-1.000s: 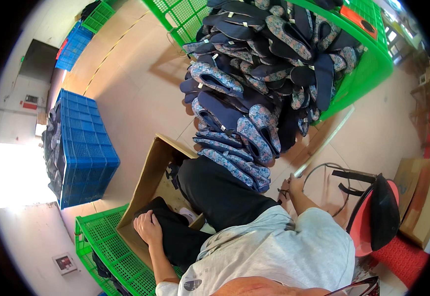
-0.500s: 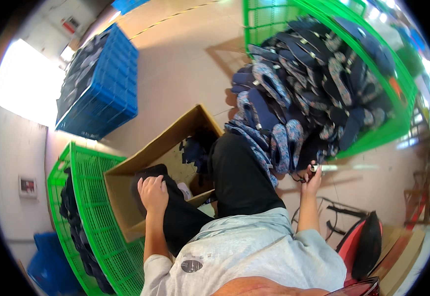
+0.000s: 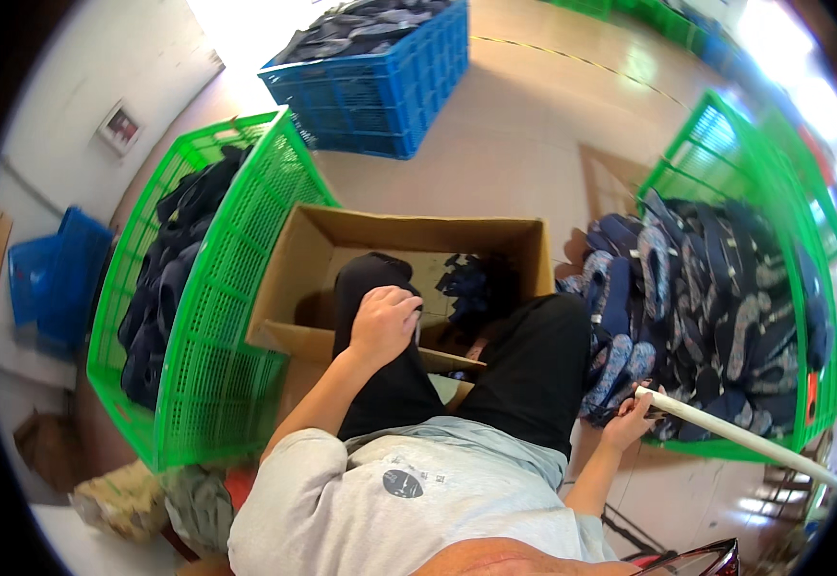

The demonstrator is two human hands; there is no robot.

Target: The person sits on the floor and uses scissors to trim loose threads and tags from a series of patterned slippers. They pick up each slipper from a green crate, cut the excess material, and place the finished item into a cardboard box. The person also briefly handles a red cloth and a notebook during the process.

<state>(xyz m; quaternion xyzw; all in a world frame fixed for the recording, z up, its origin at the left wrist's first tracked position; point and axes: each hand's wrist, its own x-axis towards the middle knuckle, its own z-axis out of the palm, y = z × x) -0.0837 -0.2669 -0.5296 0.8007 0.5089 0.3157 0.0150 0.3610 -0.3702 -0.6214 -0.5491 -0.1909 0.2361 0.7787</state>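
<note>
The left hand [image 3: 387,324] rests over the left knee of the black trousers [image 3: 538,357], its fingers loosely bent with nothing seen in them. The right hand [image 3: 628,422] holds the near end of a white pole [image 3: 740,437]; a small dark thing at its fingers is too unclear to name. The pole slants off to the right, past a green crate [image 3: 705,144] heaped with dark and flowered slippers [image 3: 726,288]. A cardboard box [image 3: 428,230] stands around the legs.

A carton [image 3: 438,233] stands between left crate [image 3: 241,298] and right crate [image 3: 695,158], a pole [image 3: 730,428] beside the latter.
</note>
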